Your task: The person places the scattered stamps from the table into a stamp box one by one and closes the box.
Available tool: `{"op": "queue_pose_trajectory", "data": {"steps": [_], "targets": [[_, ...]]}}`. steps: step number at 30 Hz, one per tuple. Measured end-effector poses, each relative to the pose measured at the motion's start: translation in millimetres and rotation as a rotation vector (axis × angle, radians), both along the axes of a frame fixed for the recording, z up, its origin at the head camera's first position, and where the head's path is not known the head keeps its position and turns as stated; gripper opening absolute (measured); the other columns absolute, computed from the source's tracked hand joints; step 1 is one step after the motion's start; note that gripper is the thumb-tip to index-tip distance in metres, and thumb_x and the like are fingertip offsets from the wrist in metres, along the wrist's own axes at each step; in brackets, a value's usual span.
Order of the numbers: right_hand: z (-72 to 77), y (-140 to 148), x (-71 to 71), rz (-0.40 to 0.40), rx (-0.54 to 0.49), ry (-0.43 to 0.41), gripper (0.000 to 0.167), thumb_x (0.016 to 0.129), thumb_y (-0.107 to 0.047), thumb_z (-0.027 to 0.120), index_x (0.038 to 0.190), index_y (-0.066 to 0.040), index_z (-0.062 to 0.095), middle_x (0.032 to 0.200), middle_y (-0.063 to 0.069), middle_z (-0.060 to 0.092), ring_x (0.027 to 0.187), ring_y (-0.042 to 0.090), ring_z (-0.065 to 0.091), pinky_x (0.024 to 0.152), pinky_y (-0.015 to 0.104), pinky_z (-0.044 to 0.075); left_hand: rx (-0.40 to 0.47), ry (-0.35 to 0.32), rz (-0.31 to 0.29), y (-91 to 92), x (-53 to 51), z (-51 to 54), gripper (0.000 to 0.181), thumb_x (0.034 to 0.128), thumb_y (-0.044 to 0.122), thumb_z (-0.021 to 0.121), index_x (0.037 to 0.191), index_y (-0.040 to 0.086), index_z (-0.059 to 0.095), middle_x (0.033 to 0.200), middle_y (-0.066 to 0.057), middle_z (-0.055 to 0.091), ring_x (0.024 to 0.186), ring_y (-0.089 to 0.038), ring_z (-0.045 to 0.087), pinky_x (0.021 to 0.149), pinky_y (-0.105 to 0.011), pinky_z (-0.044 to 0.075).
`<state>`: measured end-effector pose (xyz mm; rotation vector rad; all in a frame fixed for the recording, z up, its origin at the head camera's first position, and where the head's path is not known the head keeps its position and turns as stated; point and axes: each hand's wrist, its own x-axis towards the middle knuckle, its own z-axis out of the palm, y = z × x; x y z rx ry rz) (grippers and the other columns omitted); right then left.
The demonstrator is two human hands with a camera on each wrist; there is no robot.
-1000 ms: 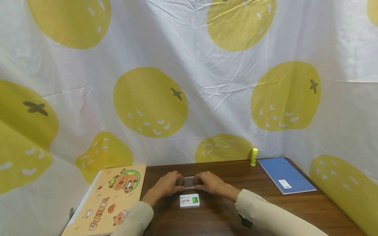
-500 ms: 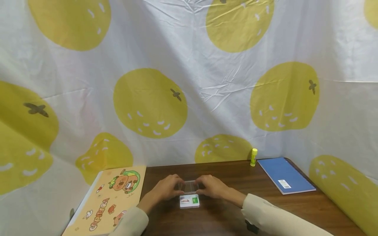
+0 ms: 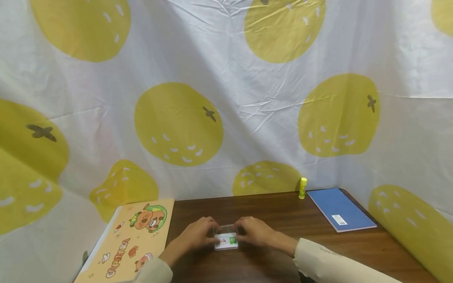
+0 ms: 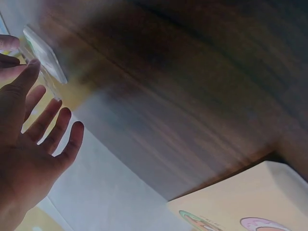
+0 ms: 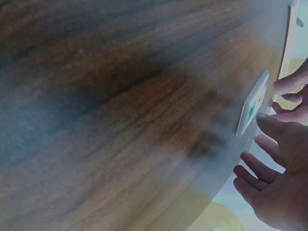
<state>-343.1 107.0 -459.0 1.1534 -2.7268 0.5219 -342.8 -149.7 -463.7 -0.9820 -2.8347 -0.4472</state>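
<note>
A clear plastic lid (image 3: 227, 227) is held between both hands, over the far part of a small flat case (image 3: 226, 247) with a white face and a green patch. My left hand (image 3: 199, 232) pinches the lid's left edge between thumb and fingers. On the opposite edge, my right hand (image 3: 255, 232) does the same. In the left wrist view the lid (image 4: 52, 85) shows as a thin transparent sheet just off the white case (image 4: 46, 54). The right wrist view shows the case (image 5: 253, 103) lying on the table beside my right thumb. Whether lid and case touch, I cannot tell.
A tan capybara-covered book (image 3: 138, 232) lies at the left. To the right lies a blue spiral notebook (image 3: 341, 208) with a white label, and a yellow-green glue stick (image 3: 302, 188) stands near it. Fruit-patterned cloth (image 3: 226, 98) hangs behind the wooden table (image 3: 283, 220).
Both hands have brought the clear lid nearer to me, from behind the white case to over its far part. The case has stayed in place.
</note>
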Motion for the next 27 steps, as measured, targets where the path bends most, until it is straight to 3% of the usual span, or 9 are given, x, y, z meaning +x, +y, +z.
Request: {"op": "queue_pose_trajectory", "data": {"steps": [12,27], "targets": [[-9.0,-2.2,2.3,-0.005,0.024,-0.035,0.033,0.088,-0.025,0.084,0.116,-0.009,0.076,0.115,0.007,0.074,0.104,0.018,0.068,0.089,0.035,0.056,-0.023,-0.021,0.003,-0.4,9.7,-0.7,0.038,0.0848,0.037,0.086,0.114,0.015,0.077,0.114,0.002,0.068,0.107,-0.018,0.061,0.088,-0.042,0.055],[-9.9,0.1,8.2,-0.005,0.024,-0.026,0.032,0.089,-0.026,0.084,0.116,-0.01,0.075,0.117,0.007,0.073,0.109,0.022,0.068,0.092,0.038,0.056,-0.024,-0.004,-0.015,-0.6,10.3,-4.3,0.036,0.0843,0.037,0.087,0.113,0.017,0.077,0.114,0.003,0.069,0.106,-0.018,0.062,0.088,-0.041,0.055]]}}
